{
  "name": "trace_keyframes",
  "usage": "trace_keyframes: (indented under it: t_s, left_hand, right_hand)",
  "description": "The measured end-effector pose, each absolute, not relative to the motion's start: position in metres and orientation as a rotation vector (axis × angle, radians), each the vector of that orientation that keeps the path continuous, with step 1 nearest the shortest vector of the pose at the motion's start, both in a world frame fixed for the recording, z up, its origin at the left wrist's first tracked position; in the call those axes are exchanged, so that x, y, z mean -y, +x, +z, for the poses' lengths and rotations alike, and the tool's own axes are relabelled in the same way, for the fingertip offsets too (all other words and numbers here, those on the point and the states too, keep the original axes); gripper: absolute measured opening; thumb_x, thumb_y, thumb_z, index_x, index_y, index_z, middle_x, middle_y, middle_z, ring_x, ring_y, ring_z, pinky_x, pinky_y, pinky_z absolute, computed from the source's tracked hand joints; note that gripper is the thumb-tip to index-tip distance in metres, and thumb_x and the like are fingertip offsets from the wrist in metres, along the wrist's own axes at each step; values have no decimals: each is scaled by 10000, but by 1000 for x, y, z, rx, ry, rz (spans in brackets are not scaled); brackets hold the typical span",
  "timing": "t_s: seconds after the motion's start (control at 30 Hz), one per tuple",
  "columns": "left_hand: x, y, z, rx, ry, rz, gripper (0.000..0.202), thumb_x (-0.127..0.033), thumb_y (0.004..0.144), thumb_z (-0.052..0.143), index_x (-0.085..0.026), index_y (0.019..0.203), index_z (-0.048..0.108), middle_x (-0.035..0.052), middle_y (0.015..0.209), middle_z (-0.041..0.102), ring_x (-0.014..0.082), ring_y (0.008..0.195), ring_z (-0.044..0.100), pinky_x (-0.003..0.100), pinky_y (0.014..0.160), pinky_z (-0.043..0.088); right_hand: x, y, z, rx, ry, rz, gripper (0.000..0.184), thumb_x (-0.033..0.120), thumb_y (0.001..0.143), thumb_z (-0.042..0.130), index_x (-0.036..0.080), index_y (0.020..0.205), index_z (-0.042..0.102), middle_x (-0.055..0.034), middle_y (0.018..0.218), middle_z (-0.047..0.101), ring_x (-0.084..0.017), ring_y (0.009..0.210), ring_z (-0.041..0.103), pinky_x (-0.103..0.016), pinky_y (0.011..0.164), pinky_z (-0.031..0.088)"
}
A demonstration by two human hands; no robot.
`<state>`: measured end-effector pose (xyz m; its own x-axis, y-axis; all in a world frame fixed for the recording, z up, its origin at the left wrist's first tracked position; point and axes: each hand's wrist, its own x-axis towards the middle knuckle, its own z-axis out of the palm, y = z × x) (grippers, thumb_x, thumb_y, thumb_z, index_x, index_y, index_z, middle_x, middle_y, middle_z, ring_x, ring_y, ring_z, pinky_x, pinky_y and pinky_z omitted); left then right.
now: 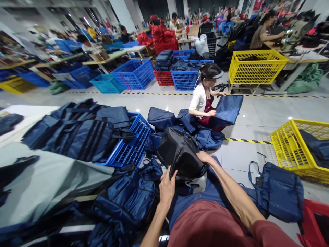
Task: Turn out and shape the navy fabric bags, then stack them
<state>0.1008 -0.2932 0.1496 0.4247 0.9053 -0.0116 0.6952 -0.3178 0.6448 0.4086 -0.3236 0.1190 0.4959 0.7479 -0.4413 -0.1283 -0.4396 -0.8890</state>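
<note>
The left hand (167, 187) is nearly closed, its thumb and finger pinching the near edge of a black bag (180, 151). The right hand (205, 157) is half curled at the bag's right side; whether its hidden fingers grip, one cannot tell. This bag is before the person's lap. Just beyond it, navy bags (161, 118) lie between the person and a co-worker (199, 99), who holds a navy piece (230, 108). Leftward stands a blue crate (130, 151).
</note>
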Motion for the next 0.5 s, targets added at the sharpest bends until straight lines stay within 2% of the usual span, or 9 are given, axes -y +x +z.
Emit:
trace_keyframes:
  t_s: [0.07, 0.13, 0.23, 0.3, 0.37, 0.43, 0.5]
  left_hand:
    - [285, 91, 159, -1347, 2093, 516, 533, -487, 1084, 551, -239, 1540, 673, 169, 1526, 710, 385, 1353, 722, 495, 1112, 585]
    - [275, 83, 173, -1361, 2076, 533, 552, -522, 1074, 556, -249, 1539, 670, 149, 1465, 753, 377, 1297, 754, 472, 1081, 594]
    - [258, 74, 199, -1380, 2119, 444, 460, -534, 1054, 569, -276, 1364, 791, 119, 1342, 811, 341, 1061, 817, 416, 953, 610]
    - [245, 67, 221, -1447, 2134, 399, 452, -570, 1050, 565, -275, 1262, 835, 113, 1173, 845, 317, 917, 805, 391, 860, 596]
    - [233, 57, 243, -1566, 2114, 442, 514, -646, 1051, 551, -262, 1236, 838, 106, 1001, 840, 314, 869, 779, 378, 805, 569]
    - [224, 48, 256, -1687, 2095, 531, 573, -715, 1038, 553, -251, 1225, 831, 94, 881, 812, 316, 849, 757, 371, 777, 542]
    - [225, 45, 254, -1729, 2096, 540, 576, -732, 1015, 595, -255, 1247, 822, 78, 824, 794, 308, 808, 744, 363, 762, 523]
  right_hand:
    - [337, 405, 118, 432, -1658, 1128, 274, 408, 843, 803, 239, 694, 646, -65, 660, 749, -267, 897, 804, -314, 822, 604]
    - [357, 409, 123, 349, -1570, 1130, 281, 458, 901, 736, 239, 742, 660, -59, 666, 751, -262, 829, 796, -344, 778, 634]
    - [376, 425, 153, 215, -1279, 1097, 314, 521, 983, 638, 229, 927, 739, -94, 906, 840, -273, 991, 820, -400, 875, 681]
    - [371, 433, 184, 122, -972, 1050, 317, 505, 1004, 653, 221, 1059, 781, -93, 1098, 858, -268, 1168, 802, -417, 1009, 672]
    - [355, 438, 214, 106, -758, 999, 336, 486, 1015, 688, 215, 1182, 797, -80, 1222, 846, -266, 1292, 763, -433, 1107, 640]
    - [339, 439, 229, 175, -723, 967, 390, 493, 1024, 716, 223, 1299, 777, -66, 1262, 838, -261, 1334, 745, -441, 1148, 617]
    - [333, 434, 222, 182, -772, 960, 419, 486, 1010, 762, 217, 1331, 760, -69, 1216, 851, -260, 1278, 774, -437, 1134, 627]
